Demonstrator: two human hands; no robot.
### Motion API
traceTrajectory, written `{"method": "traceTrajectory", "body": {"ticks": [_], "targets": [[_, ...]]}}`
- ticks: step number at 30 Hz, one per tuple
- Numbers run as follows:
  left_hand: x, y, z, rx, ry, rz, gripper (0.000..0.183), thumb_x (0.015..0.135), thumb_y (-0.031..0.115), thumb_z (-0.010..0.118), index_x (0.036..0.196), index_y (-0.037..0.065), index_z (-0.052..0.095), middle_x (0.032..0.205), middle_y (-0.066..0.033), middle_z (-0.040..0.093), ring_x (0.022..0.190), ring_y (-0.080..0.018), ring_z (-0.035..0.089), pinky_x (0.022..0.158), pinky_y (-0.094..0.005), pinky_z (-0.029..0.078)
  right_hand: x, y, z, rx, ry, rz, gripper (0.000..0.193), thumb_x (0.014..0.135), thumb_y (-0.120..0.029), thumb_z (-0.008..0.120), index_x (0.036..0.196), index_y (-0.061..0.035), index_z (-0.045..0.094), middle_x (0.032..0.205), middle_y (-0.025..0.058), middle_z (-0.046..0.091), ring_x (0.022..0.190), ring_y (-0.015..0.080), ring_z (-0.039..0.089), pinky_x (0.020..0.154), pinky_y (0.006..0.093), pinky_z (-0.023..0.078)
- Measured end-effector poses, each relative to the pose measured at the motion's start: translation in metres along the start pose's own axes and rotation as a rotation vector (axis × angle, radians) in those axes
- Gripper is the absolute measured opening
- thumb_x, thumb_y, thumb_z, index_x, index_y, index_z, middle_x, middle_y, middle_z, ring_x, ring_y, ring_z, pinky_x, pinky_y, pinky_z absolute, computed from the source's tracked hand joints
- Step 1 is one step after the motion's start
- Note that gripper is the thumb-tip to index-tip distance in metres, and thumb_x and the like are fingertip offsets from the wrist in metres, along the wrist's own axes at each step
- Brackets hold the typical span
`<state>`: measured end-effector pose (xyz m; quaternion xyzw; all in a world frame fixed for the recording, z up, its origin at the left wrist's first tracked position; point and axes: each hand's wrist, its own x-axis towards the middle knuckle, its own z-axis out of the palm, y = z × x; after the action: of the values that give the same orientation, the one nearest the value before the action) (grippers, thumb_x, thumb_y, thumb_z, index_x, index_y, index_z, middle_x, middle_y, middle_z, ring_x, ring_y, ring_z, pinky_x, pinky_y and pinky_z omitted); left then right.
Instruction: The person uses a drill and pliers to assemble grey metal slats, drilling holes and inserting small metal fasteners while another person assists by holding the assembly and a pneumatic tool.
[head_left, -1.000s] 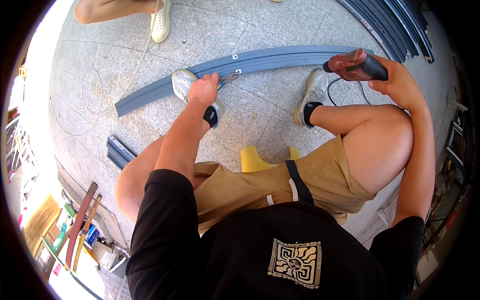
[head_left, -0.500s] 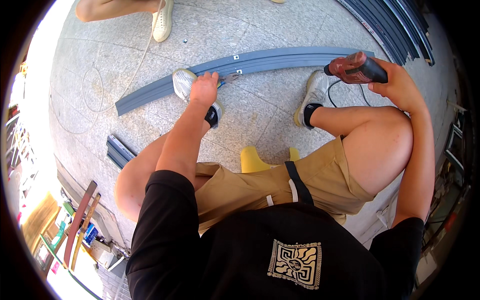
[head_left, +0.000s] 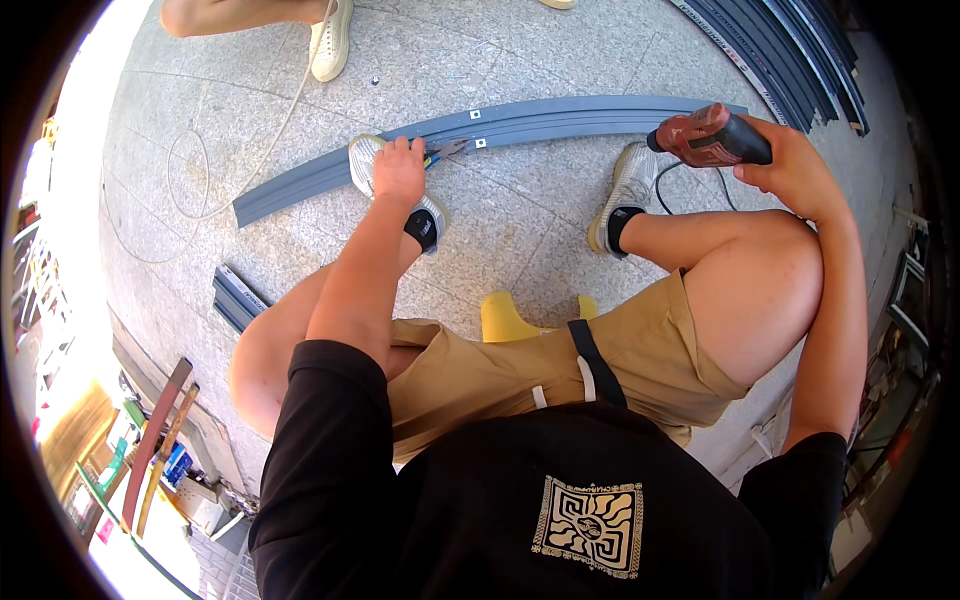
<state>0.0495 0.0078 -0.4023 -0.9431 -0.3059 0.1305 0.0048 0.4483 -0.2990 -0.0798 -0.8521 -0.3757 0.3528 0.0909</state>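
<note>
My left hand (head_left: 400, 172) is closed around a pair of pliers (head_left: 446, 151) with blue and yellow grips, beside my left shoe. The jaws lie over a long grey metal profile (head_left: 590, 114), just left of a small white square mark (head_left: 480, 143) with a dark centre. Another such mark (head_left: 475, 114) shows farther up the profile. My right hand (head_left: 800, 172) grips a red and black power drill (head_left: 712, 138) by its dark end, held above my right knee with the nose pointing left. The profile lies across the paving, its left end by my left shoe.
More dark grey profiles (head_left: 780, 60) are stacked at the far right. A short profile piece (head_left: 238, 298) lies by my left knee. Another person's shoe (head_left: 330, 45) is at the far left, near a thin pale cable (head_left: 290, 115). A yellow stool (head_left: 505, 318) is beneath me.
My left hand has drawn slightly left with the pliers, so their jaws have come away from the nearer white square. The right hand and drill have barely moved.
</note>
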Motion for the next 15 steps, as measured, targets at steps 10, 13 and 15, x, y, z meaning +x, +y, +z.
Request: {"method": "traceTrajectory", "body": {"ticks": [10,13,15], "targets": [[-0.001,-0.006,-0.027,-0.261,-0.098,-0.348,0.046,0.086,0.012,0.075,0.13,0.007,0.064,0.123,-0.0196,0.07,0.118,-0.0404,0.069,0.099,-0.0508,0.057,-0.007,0.002,-0.002,0.014,0.037,-0.009,0.055,0.081,-0.009,0.081,0.135,-0.0038,0.071,0.09,0.0092,0.073,0.069,0.0158,0.063,0.064,0.0346,0.054],[-0.005,-0.009,-0.05,-0.277,-0.133,-0.338,0.045,0.085,0.015,0.078,0.127,0.007,0.065,0.125,-0.0191,0.071,0.119,-0.0391,0.071,0.098,-0.0505,0.058,-0.009,0.006,-0.003,0.022,0.034,-0.008,0.051,0.081,-0.009,0.081,0.132,-0.0033,0.072,0.09,0.0088,0.074,0.069,0.0156,0.064,0.064,0.0343,0.054],[-0.003,-0.016,-0.073,-0.247,-0.137,-0.3,0.044,0.085,0.016,0.078,0.126,0.007,0.066,0.124,-0.0191,0.071,0.118,-0.0387,0.071,0.099,-0.0499,0.058,-0.013,0.012,-0.001,0.049,0.058,-0.017,0.05,0.082,-0.009,0.081,0.13,-0.0031,0.073,0.09,0.0086,0.074,0.069,0.0153,0.064,0.063,0.0342,0.054]]}}
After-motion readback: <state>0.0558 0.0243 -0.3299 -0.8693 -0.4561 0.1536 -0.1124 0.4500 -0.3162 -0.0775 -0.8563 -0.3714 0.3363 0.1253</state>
